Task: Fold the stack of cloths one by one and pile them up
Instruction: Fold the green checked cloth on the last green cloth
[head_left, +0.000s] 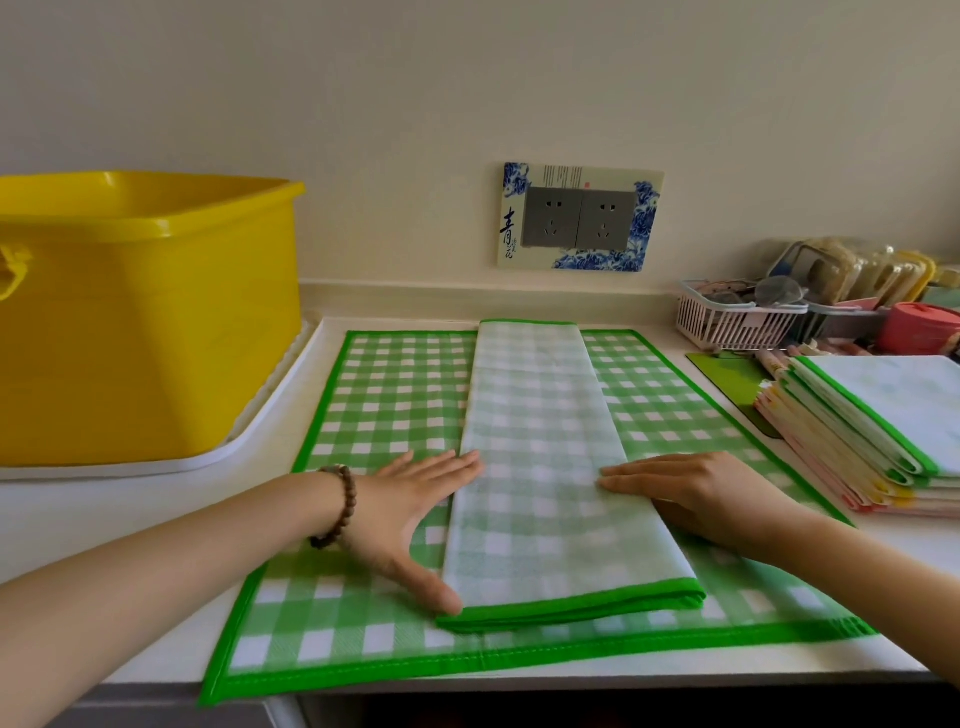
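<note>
Head view, strip: a green-and-white checked cloth, the strip (545, 467), is folded into a long narrow band. Its paler side faces up and a bright green bound hem runs along the near end.
Strip, place: it lies lengthwise down the middle of the flat cloth (395, 395), running from near edge to far edge.
Flat cloth: same gingham with bolder checks, thin and matte, with a stitched green border. It is spread on the white counter (130, 525).
Left hand (410, 514): flat with straight fingers, the fingertips at the strip's left edge. The thumb is splayed wide toward the near corner, and a brown bead bracelet (340, 506) sits on the wrist.
Right hand (691, 493): flat with straight fingers, the tips resting on the strip's right edge and nothing gripped.
Pile (878, 431): folded cloths stacked at right, with layered edges in green, yellow and pink.
Tub (145, 322): glossy yellow plastic with rounded corners, standing on a white ridged tray (270, 415).
Wall: a socket plate (579, 217) with a blue-and-white floral print.
Cut off: the tub's left side and the pile's right part run out of frame.
Hard to make out: the contents of the white slatted basket (737, 322) and the clutter behind it are blurred. The tub's inside is not visible.
</note>
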